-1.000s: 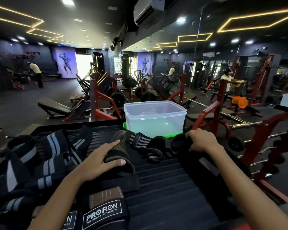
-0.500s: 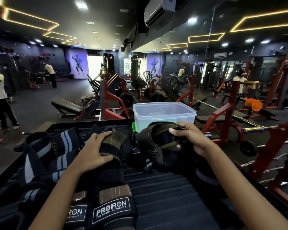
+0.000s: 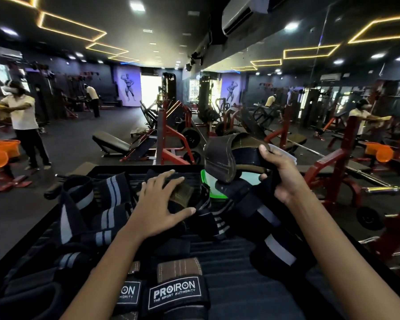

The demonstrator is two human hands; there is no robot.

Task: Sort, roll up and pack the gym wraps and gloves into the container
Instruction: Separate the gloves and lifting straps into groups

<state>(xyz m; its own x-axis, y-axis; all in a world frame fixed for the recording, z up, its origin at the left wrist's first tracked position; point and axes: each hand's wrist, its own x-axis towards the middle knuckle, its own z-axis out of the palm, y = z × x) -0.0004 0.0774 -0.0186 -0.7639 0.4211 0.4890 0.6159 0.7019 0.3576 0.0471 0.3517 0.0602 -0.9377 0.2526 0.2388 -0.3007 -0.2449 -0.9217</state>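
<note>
Right hand (image 3: 284, 174) is gripping a dark glove (image 3: 226, 155), raising it over the clear container (image 3: 219, 185) at far centre. Left hand (image 3: 162, 204), fingers spread flat, is pressing another glove (image 3: 183, 192) nearby. Best approach, imo: lower it straight in, w/ strap tucked.

Container (image 3: 219, 185) at 12 o'clock: mostly hidden behind lifted leather grip pad (image 3: 219, 158) and right hand (image 3: 284, 172); contents can't tell. Glove (image 3: 183, 192) under left hand (image 3: 158, 204), largely covered. PROIRON strap (image 3: 125, 294) at 6 o'clock: logo half hidden by left forearm.
</note>
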